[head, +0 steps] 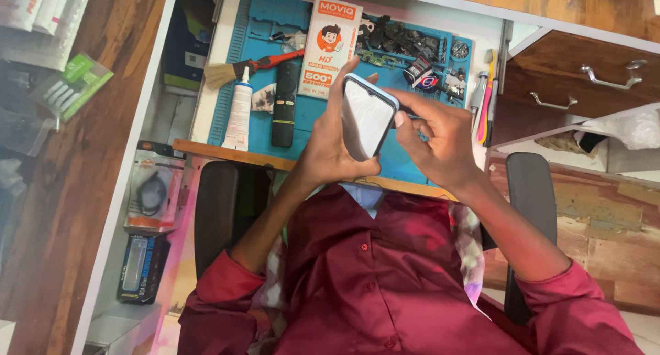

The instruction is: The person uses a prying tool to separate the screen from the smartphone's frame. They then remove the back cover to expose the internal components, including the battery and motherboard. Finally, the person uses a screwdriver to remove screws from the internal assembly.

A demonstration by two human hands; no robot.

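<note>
Glossy glass phone (366,117), matt rubbery mat (412,164)

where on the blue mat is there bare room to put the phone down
Bare mat shows under the phone, between the remote and the mat's right edge. The far strip with small parts is crowded, as is the left by the glue tube.

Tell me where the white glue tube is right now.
In the head view, the white glue tube lies on the left part of the blue work mat, between the small brush above it and the black remote at its right.
</note>
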